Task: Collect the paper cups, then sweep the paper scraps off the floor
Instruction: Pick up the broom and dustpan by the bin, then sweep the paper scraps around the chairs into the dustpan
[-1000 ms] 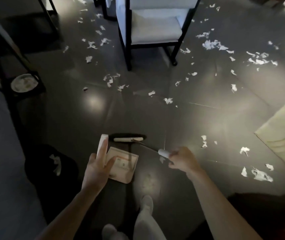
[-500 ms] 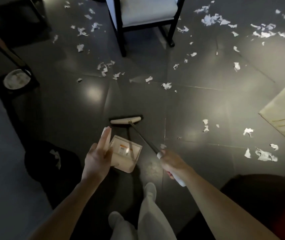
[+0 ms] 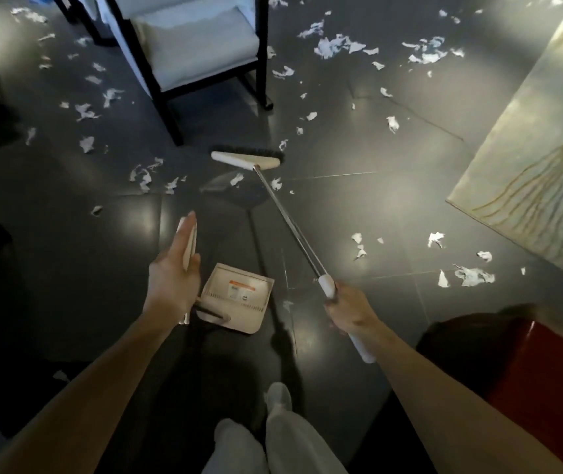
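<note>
Paper scraps (image 3: 471, 277) lie scattered over the dark tiled floor (image 3: 341, 206), thickest beyond the chair (image 3: 198, 46), with two small ones just this side of the broom's head. The right hand (image 3: 350, 313) is clenched round the white grip of the broom (image 3: 287, 217). The left hand (image 3: 170, 282) holds the dustpan (image 3: 235, 299) by its upright handle, forefinger straight along it, thumb clamping. The pan bears an orange-and-white label, too small to read.

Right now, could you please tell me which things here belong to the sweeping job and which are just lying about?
Job: broom, in the right hand; dustpan, in the left hand; scraps.
Lying about: chair; red object.
</note>
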Tool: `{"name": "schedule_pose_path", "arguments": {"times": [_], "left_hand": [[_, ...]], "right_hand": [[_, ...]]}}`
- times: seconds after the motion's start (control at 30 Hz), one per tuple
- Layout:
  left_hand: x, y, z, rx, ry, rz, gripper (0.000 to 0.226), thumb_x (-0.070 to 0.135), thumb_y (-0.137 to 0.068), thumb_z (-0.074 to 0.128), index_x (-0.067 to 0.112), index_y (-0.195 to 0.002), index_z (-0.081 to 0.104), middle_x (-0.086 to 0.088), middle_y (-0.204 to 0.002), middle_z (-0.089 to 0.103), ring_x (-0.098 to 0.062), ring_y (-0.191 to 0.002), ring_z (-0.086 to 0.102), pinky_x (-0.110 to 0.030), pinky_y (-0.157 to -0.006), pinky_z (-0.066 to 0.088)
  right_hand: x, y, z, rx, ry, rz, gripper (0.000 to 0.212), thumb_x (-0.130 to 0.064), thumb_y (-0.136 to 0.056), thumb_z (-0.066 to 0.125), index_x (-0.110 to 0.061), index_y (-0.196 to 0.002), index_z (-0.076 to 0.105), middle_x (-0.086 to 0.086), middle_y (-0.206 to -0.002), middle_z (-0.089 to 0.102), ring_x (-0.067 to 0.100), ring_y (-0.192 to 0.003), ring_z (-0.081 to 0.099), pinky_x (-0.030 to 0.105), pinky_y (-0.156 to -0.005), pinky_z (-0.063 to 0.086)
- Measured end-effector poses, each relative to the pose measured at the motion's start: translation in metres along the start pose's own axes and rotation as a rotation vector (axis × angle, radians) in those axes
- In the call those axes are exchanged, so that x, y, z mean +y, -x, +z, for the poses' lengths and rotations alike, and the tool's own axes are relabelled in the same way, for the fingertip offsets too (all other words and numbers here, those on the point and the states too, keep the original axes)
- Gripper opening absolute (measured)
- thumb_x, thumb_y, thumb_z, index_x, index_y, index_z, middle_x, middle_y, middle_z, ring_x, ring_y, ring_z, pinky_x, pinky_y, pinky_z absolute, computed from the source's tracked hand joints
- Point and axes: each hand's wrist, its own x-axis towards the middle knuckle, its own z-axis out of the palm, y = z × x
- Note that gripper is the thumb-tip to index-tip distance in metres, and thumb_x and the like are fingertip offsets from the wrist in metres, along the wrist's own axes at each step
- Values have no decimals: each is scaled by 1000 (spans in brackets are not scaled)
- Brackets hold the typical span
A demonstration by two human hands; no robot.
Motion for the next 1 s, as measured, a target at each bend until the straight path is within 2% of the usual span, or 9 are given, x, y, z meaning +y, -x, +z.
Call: {"name": "schedule_pose_path", "arguments": {"times": [0.07,0.17,0.27,0.37,0.5,0.57,0.63,0.8,1.0], "left_hand": [[20,-14,11,-7,-1,8,70,11,-98,48,56,-144,20,-16,-124,54,-36,-97,63,-54,-83,55],[49,-40,24,-52,-20,91,73,10,-97,49,57,-144,18,-14,-134,50,-34,-104,61,-53,-86,54],[83,-84,38,-116,-69,208,75,8,-97,50,54,-146,16,-16,-133,49,-32,-107,58,-51,-87,54],[114,-142,56,-96,-74,278,73,5,-96,50,48,-148,21,-15,-134,49,-29,-110,56,-42,-87,51],[147,-211,80,-119,-28,279,69,4,-95,51,41,-148,29,-12,-134,50,-27,-117,51,-39,-96,44],[168,-246,91,-191,-26,278,67,7,-96,53,44,-147,28,-12,-129,53,-30,-112,57,-45,-94,49],[192,-278,103,-248,-57,303,67,10,-97,52,47,-147,26,-12,-127,54,-29,-106,60,-46,-90,52],[265,-373,147,-255,-54,383,69,10,-97,47,54,-145,25,-7,-103,57,-11,-74,56,-31,-75,47],[352,-505,234,-299,-106,482,68,11,-95,50,55,-142,27,-7,-104,59,-25,-89,59,-33,-84,44]], "right_hand": [[4,-8,-18,44,19,29,29,-8,-91,46,-8,-119,52,16,-99,62,27,-68,61,27,-45,44],[1,-23,-41,58,-125,101,32,-9,-92,42,-15,-122,48,9,-93,58,19,-62,53,21,-41,38],[-19,-51,-64,77,-166,44,29,-10,-92,41,-18,-119,47,6,-96,55,14,-69,50,23,-49,42],[-33,-81,-83,104,-255,34,47,-3,-90,39,-25,-131,46,10,-107,57,20,-78,53,26,-55,41],[-60,-120,-116,233,-468,77,53,-5,-89,45,-35,-132,51,6,-85,59,13,-55,46,21,-41,35],[-79,-148,-144,259,-515,78,55,-5,-91,48,-34,-138,47,6,-73,56,14,-49,44,20,-37,34],[-95,-172,-173,252,-515,72,55,-8,-93,48,-31,-143,41,6,-75,54,15,-52,45,19,-37,37],[-120,-245,-248,303,-496,80,47,-10,-95,46,-26,-139,42,7,-77,53,15,-59,48,24,-47,43],[-140,-374,-355,346,-514,80,42,-7,-92,46,-26,-130,48,4,-72,51,15,-55,47,19,-38,40]]}}
